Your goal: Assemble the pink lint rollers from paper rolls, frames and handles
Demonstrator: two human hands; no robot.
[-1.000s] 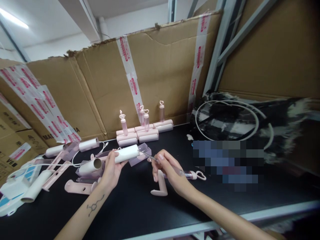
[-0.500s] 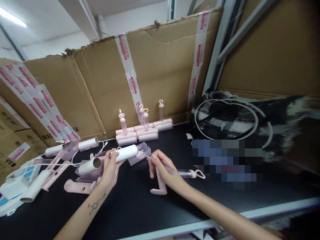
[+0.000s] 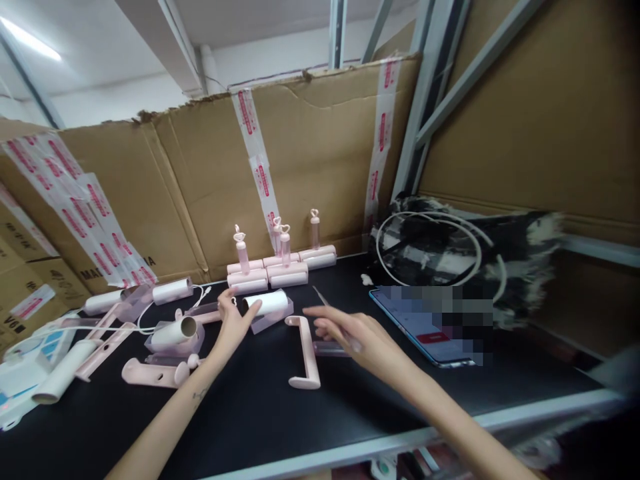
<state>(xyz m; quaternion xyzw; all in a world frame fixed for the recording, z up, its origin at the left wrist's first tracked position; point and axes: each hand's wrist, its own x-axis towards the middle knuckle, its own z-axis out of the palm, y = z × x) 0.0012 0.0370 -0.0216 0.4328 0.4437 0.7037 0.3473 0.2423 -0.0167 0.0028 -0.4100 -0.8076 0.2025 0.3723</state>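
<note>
A white paper roll [image 3: 270, 302] lies on a clear purple tray [image 3: 273, 321]. My left hand [image 3: 234, 321] is at the roll's left end, fingers apart, with the thumb beside or touching it. Between the fingers of my right hand [image 3: 350, 330] is a thin pointed metal tool [image 3: 320, 295], its tip up and to the left. Below that hand a pink U-shaped holder [image 3: 310, 353] lies on the black table. A clear tube [image 3: 330, 349] is partly hidden behind the right hand.
Pink roller pieces with heart-topped tubes [image 3: 287, 272] stand at the back against cardboard [image 3: 310, 153]. Leftward lie white rolls [image 3: 173, 331], pink holders [image 3: 155, 375], a white cable and a white-blue device [image 3: 25, 373]. A phone [image 3: 410, 320] and coiled tubing [image 3: 430, 277] lie to the right.
The roll has come down onto the clear tray, and my left hand's fingers have spread. My right hand with the tool has moved right, away from the roll's end.
</note>
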